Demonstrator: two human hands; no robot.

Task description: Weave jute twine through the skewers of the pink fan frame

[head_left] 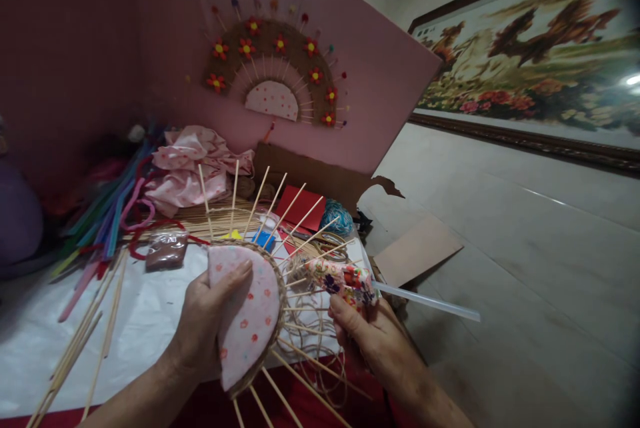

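Note:
My left hand (210,321) grips a half-round piece covered in pink flowered fabric (253,311), its thumb lying on the cloth. Twine runs along the curved edge, and thin wooden sticks (295,221) fan out from it. In my right hand (367,335) is a hot glue gun (345,281) with a colourful floral pattern. A translucent glue stick (430,301) juts from its back end. The gun's front points at the twine edge, among the sticks; whether its tip touches cannot be made out. Loose twine (320,348) hangs below the gun.
A finished-looking half-round fan with red flowers (280,45) is on the pink board behind. Crumpled pink fabric (195,161), pipe cleaners (115,195), blue yarn (337,216), red paper (303,207), scissors (335,245) and loose sticks (75,348) lie on the white-covered table (145,321).

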